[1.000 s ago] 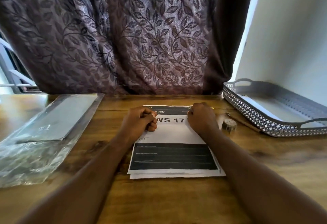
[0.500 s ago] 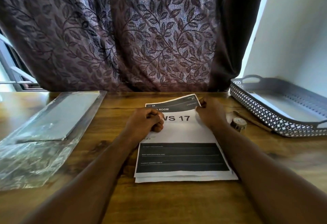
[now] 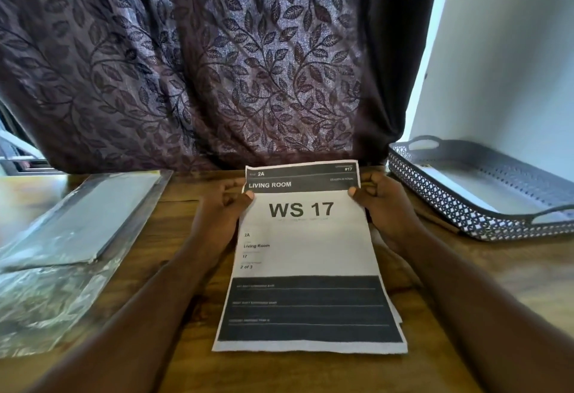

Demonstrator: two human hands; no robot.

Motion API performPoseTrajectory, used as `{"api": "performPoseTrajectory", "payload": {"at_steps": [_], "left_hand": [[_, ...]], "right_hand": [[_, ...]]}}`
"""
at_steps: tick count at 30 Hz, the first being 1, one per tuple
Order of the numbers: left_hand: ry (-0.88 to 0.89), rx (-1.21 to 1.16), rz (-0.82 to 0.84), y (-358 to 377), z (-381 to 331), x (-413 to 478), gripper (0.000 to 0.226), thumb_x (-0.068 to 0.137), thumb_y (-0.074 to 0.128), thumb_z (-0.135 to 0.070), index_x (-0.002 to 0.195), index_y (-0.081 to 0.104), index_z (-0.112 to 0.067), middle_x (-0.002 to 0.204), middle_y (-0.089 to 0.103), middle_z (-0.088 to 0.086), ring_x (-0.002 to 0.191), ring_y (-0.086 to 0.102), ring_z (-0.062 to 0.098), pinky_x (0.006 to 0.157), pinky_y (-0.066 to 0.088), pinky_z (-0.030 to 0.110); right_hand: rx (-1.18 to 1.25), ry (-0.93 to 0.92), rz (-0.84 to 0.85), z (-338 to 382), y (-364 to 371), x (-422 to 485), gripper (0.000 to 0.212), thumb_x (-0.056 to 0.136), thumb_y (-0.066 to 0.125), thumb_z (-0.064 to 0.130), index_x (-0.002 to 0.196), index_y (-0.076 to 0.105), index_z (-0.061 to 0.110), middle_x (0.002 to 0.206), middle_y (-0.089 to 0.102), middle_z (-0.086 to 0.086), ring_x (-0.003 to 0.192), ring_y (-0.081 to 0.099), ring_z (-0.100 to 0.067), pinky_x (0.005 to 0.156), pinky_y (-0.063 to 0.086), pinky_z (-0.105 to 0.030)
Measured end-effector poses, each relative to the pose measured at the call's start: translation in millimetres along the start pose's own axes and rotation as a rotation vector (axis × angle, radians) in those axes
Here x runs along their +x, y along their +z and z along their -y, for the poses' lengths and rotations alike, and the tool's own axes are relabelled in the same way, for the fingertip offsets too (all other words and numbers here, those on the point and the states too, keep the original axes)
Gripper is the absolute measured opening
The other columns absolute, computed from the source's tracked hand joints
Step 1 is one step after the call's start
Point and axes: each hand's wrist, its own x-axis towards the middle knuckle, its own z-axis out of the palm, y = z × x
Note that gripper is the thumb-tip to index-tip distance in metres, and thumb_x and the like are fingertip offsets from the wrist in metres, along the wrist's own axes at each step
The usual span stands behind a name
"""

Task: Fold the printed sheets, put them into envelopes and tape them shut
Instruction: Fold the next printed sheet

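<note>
Head view: both hands pinch one printed sheet (image 3: 307, 249) by its far corners. The left hand (image 3: 223, 215) has its thumb on the front at the left edge, and the right hand (image 3: 385, 209) does the same at the right edge. The fingers curl behind the paper, and those of the left hand are mostly hidden by it. The sheet's far end is raised toward the camera, while its near edge lies low on the wooden table (image 3: 497, 284). It reads "LIVING ROOM" and "WS 17"; the fine lines in its dark lower band are too small to read. Edges of more sheets (image 3: 398, 315) peek out under its right side, count unclear. At the left lies a clear plastic packet (image 3: 62, 268) holding a flat grey stack, its contents hard to make out. At the right a grey perforated tray (image 3: 466, 206) runs past the frame edge. A leaf-patterned curtain (image 3: 217, 66) hangs behind.
</note>
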Motion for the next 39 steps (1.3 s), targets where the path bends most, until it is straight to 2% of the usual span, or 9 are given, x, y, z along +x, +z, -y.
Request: {"api": "performPoseTrajectory", "payload": {"at_steps": [4, 13, 16, 25, 27, 30, 33, 36, 39], "left_hand": [[-0.081, -0.133, -0.002, -1.3, 0.6, -1.2, 0.038, 0.092, 0.070, -0.013, 0.127, 0.058, -0.015, 0.107, 0.077, 0.006, 0.092, 0.076, 0.027, 0.083, 0.060, 0.052], [-0.077, -0.109, 0.032, -4.0, -7.5, -10.3, 0.016, 0.096, 0.063, -0.016, 0.108, 0.069, -0.006, 0.095, 0.078, 0.011, 0.084, 0.075, 0.034, 0.079, 0.060, 0.048], [-0.081, -0.118, 0.064, -6.0, -8.7, -10.3, 0.019, 0.098, 0.062, -0.021, 0.109, 0.069, -0.008, 0.097, 0.077, 0.013, 0.085, 0.075, 0.036, 0.082, 0.059, 0.053], [-0.117, -0.286, 0.029, -6.1, -8.6, -9.4, 0.020, 0.097, 0.054, -0.006, 0.114, 0.064, -0.008, 0.104, 0.076, 0.016, 0.093, 0.072, 0.041, 0.086, 0.057, 0.054], [-0.113, -0.322, 0.030, -5.6, -7.7, -9.4, 0.020, 0.097, 0.052, -0.003, 0.111, 0.065, -0.009, 0.103, 0.076, 0.016, 0.088, 0.073, 0.038, 0.079, 0.060, 0.048], [-0.083, -0.330, 0.015, -6.8, -7.7, -9.4, 0.018, 0.094, 0.050, -0.001, 0.100, 0.066, -0.002, 0.099, 0.070, 0.025, 0.076, 0.067, 0.035, 0.063, 0.058, 0.036], [-0.107, -0.364, 0.050, -7.2, -12.6, -11.9, 0.024, 0.095, 0.044, -0.010, 0.086, 0.065, -0.002, 0.085, 0.070, 0.016, 0.065, 0.067, 0.028, 0.052, 0.055, 0.030], [-0.166, -0.400, 0.081, -8.8, -10.7, -10.7, 0.033, 0.098, 0.045, -0.022, 0.085, 0.069, -0.004, 0.083, 0.072, 0.018, 0.071, 0.068, 0.033, 0.061, 0.057, 0.035], [-0.125, -0.281, 0.011, -8.5, -4.4, -7.1, 0.018, 0.092, 0.066, -0.017, 0.086, 0.072, -0.001, 0.089, 0.072, 0.021, 0.078, 0.066, 0.034, 0.073, 0.056, 0.039]], "right_hand": [[0.008, -0.011, 0.036, 0.0, 0.9, 1.5, 0.009, 0.095, 0.064, 0.005, 0.103, 0.066, 0.008, 0.096, 0.079, -0.007, 0.086, 0.076, -0.023, 0.083, 0.061, -0.049], [0.161, 0.079, 0.162, -3.1, -0.8, 1.7, 0.019, 0.091, 0.065, -0.002, 0.106, 0.070, 0.009, 0.106, 0.076, -0.014, 0.099, 0.073, -0.034, 0.092, 0.056, -0.056], [0.220, 0.117, 0.146, -3.2, -0.5, 0.5, 0.019, 0.092, 0.064, -0.001, 0.109, 0.069, 0.005, 0.107, 0.076, -0.015, 0.098, 0.074, -0.035, 0.092, 0.056, -0.055], [0.350, 0.236, 0.210, 4.3, -1.8, -2.0, 0.025, 0.096, 0.054, -0.006, 0.116, 0.067, 0.001, 0.109, 0.075, -0.018, 0.101, 0.072, -0.039, 0.093, 0.054, -0.052], [0.381, 0.254, 0.225, 3.1, -2.5, -1.0, 0.025, 0.096, 0.053, -0.006, 0.115, 0.067, 0.001, 0.110, 0.074, -0.019, 0.100, 0.072, -0.038, 0.092, 0.056, -0.051], [0.432, 0.254, 0.243, 1.3, -4.7, 0.2, 0.021, 0.096, 0.054, -0.006, 0.099, 0.073, 0.002, 0.108, 0.074, -0.021, 0.092, 0.074, -0.032, 0.079, 0.063, -0.041], [0.372, 0.223, 0.258, 0.3, -6.0, 1.3, 0.027, 0.097, 0.053, -0.001, 0.088, 0.078, 0.004, 0.111, 0.074, -0.018, 0.089, 0.073, -0.028, 0.074, 0.063, -0.036], [0.383, 0.256, 0.275, -1.0, -8.2, 2.6, 0.030, 0.096, 0.046, 0.003, 0.091, 0.076, -0.002, 0.109, 0.074, -0.020, 0.089, 0.070, -0.028, 0.084, 0.058, -0.040], [0.340, 0.294, 0.282, 0.6, -9.1, 0.9, 0.034, 0.100, 0.043, 0.009, 0.101, 0.072, -0.008, 0.106, 0.075, -0.020, 0.086, 0.071, -0.025, 0.077, 0.060, -0.036]]}}
